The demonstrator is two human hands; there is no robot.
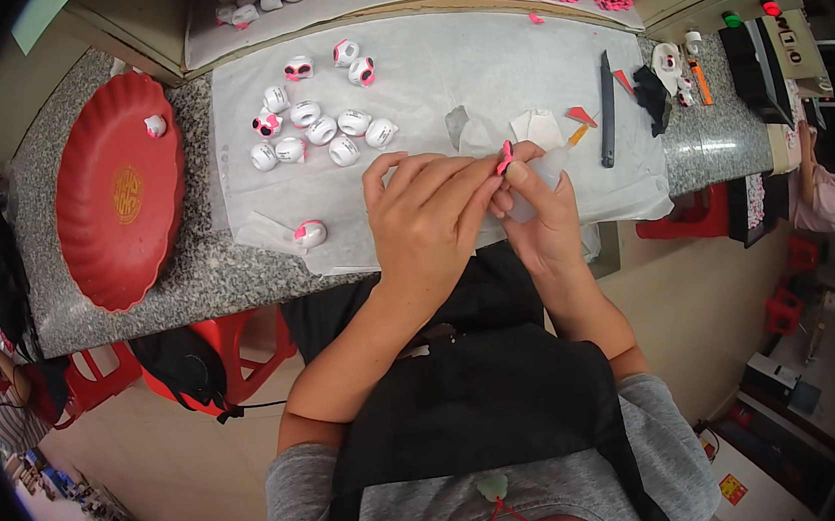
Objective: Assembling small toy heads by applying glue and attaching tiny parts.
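A speckled grey stone worktop (188, 273) is running across the upper half of the view, and a white sheet of paper (480, 74) is covering its middle. A scalloped round red plastic tray (120, 194) is lying at the left end, carrying one small white piece near its upper rim. The left hand (424, 225) and right hand (539, 219) are meeting just above the near edge of the sheet. The left thumb and fingertips are closing together on a small bright pink sticker piece (504, 158), which is standing up between the two hands, directly at the fingertips of both. The right fingers are curling inward against a pale translucent object (541, 183); most of it is hidden behind the hands, so its shape cannot be told. A cluster of small white rounded toy heads with pink and black markings (319, 129) is resting on the sheet, well apart from the hands; one more (310, 234) is lying just left of the left hand. A slim black tool (607, 107) is lying to the right.
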